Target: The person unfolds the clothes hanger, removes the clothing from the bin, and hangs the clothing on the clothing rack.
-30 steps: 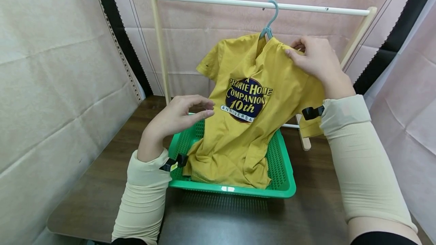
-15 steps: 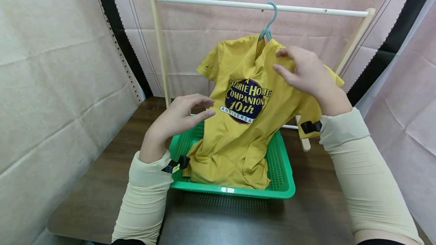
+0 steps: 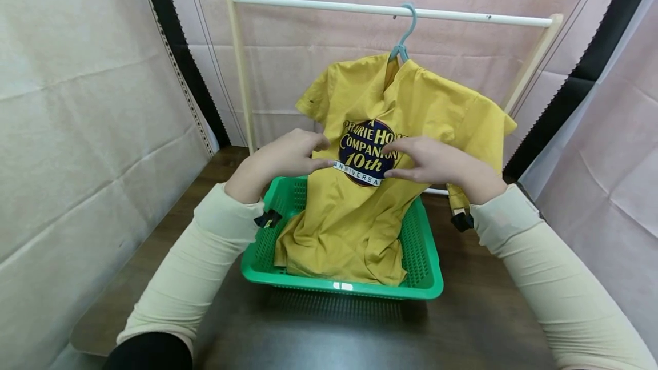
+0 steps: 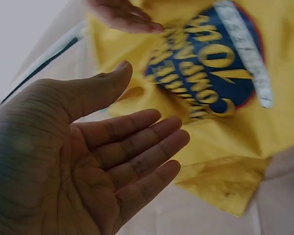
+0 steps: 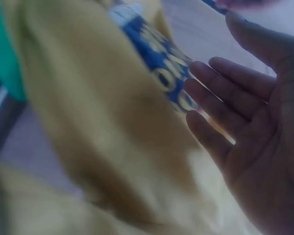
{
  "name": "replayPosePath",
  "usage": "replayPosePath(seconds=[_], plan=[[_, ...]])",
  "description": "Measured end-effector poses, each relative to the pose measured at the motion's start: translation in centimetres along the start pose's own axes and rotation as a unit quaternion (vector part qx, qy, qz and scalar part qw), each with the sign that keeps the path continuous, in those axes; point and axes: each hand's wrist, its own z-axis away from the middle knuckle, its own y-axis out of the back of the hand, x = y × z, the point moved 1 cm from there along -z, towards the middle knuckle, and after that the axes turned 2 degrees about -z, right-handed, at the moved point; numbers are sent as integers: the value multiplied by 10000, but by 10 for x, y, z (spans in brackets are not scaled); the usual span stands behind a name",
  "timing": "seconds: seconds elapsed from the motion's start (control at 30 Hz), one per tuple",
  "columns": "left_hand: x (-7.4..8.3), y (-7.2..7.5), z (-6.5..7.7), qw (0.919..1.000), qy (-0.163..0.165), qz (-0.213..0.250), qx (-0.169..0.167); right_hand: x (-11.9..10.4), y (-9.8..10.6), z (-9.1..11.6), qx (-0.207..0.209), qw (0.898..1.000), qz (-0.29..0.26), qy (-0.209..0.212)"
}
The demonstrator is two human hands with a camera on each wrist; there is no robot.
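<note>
A yellow T-shirt with a dark blue round print hangs on a light blue hanger, hooked over the white rail of a rack. Its lower part lies bunched in a green basket. My left hand is held at the shirt's left side in the head view, fingers extended and thumb apart. My right hand overlaps the print's right edge, its fingers also extended. In the left wrist view the left palm holds nothing. The right wrist view shows the right palm bare as well.
The rack has a white rail and pale wooden posts. It stands behind the basket on a dark brown table. Pale curtains enclose the sides and back.
My right hand has let go of the shirt's shoulder and come down to the print. The right sleeve side now spreads outward. My left hand has shifted slightly up and right.
</note>
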Motion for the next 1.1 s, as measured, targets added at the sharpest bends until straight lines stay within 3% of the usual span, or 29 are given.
replayPosePath(seconds=[0.13, 0.3, 0.4, 0.53, 0.77, 0.93, 1.1], plan=[[-4, -14, -17, 9952, 606, -549, -529, 3, -20, 2, -429, 9990, 11, -103], [-14, -41, -30, 9861, 1092, -936, -826, 10, -40, 6, -891, 9952, 105, -378], [-20, -59, -34, 9816, 1159, -1032, -1113, 16, -50, 11, -1069, 9932, 157, -434], [-29, -73, -37, 9784, 1040, -1139, -1376, 25, -57, 16, -1101, 9933, 288, -194], [-33, -82, -43, 9775, 850, -1538, -1163, 41, -64, 21, -576, 9928, 716, 765], [-35, -84, -50, 9772, 762, -1755, -923, 45, -63, 22, -285, 9930, 722, 892], [-36, -77, -52, 9794, 689, -1730, -781, 47, -58, 22, -211, 9940, 566, 916]])
